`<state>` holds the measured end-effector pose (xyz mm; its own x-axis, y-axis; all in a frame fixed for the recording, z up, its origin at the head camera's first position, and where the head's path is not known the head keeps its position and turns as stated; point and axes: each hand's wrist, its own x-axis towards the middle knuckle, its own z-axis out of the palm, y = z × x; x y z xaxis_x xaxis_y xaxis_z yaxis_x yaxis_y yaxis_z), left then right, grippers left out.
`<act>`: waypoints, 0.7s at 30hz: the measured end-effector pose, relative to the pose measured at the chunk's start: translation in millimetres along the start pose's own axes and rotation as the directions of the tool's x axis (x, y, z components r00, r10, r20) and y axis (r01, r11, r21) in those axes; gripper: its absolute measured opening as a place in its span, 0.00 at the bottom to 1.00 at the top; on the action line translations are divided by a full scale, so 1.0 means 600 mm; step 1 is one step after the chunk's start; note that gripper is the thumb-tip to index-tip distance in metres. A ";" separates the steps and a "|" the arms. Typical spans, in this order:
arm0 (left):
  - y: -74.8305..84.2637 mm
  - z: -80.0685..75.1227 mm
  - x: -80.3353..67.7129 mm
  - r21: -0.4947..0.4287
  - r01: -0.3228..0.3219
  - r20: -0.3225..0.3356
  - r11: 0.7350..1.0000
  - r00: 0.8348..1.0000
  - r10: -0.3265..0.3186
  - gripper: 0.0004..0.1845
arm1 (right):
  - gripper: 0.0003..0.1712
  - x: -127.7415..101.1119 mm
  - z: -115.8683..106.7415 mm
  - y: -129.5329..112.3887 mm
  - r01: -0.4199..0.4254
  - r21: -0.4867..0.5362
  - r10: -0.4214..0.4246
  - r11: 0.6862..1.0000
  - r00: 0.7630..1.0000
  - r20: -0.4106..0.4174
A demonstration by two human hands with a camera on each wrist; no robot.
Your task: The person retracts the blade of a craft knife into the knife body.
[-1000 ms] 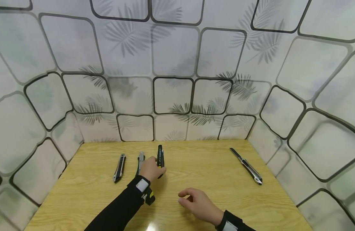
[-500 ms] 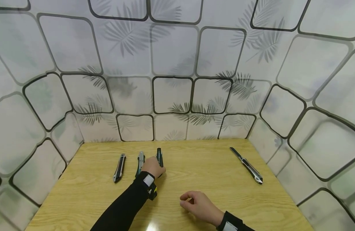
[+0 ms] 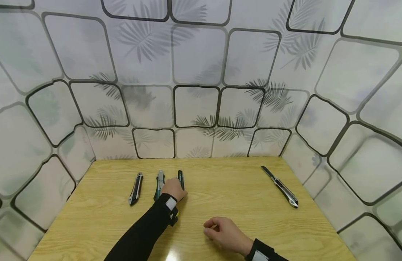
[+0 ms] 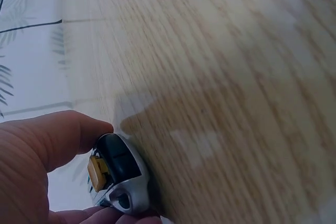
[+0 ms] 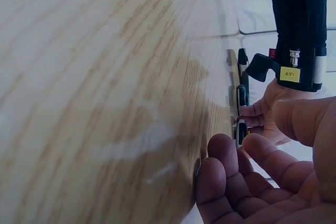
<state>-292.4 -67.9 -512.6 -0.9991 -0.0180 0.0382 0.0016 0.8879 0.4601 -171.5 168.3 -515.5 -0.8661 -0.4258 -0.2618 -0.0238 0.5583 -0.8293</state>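
Observation:
My left hand (image 3: 174, 189) pinches a dark utility knife (image 3: 180, 177) between thumb and fingers, down at the tabletop. Up close in the left wrist view, that utility knife (image 4: 123, 163) shows a black body, a grey end and a yellow slider. Just left of the hand lies a grey and dark green utility knife (image 3: 159, 183), partly covered by it. Another black and silver one (image 3: 135, 190) lies farther left. My right hand (image 3: 225, 232) rests low over the front of the table, fingers loosely curled with nothing in them.
A silver and black utility knife (image 3: 282, 190) with its blade extended lies slanted at the table's right side. The wooden table (image 3: 227, 181) meets a patterned cloth wall (image 3: 197, 72) at the back, with more cloth at both sides.
My left hand has lowered the dark utility knife onto the tabletop, and its far end has drawn slightly toward me. The right hand has stayed almost in place.

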 end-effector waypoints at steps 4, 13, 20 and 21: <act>0.001 0.000 -0.002 0.029 -0.004 -0.005 1.000 1.000 0.004 0.25 | 0.17 0.000 -0.006 0.000 0.018 -0.012 -0.018 1.000 1.000 -0.025; 0.035 -0.005 -0.047 0.097 -0.162 -0.055 0.982 0.984 0.168 0.35 | 0.17 0.016 -0.074 0.020 0.040 -0.194 -0.088 0.980 0.965 -0.247; 0.077 -0.012 -0.125 -0.076 -0.454 0.143 0.888 0.876 0.461 0.29 | 0.24 0.032 -0.210 0.104 -0.154 -0.414 -0.088 0.897 0.856 -0.510; 0.081 -0.012 -0.135 -0.100 -0.477 0.184 0.873 0.853 0.487 0.29 | 0.26 0.030 -0.233 0.119 -0.191 -0.449 -0.091 0.873 0.841 -0.533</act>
<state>-211.2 -26.6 -486.7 -0.8597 0.5022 0.0933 0.4822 0.7377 0.4726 -258.8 300.0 -510.4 -0.9926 -0.0288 0.1184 -0.0797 0.8884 -0.4521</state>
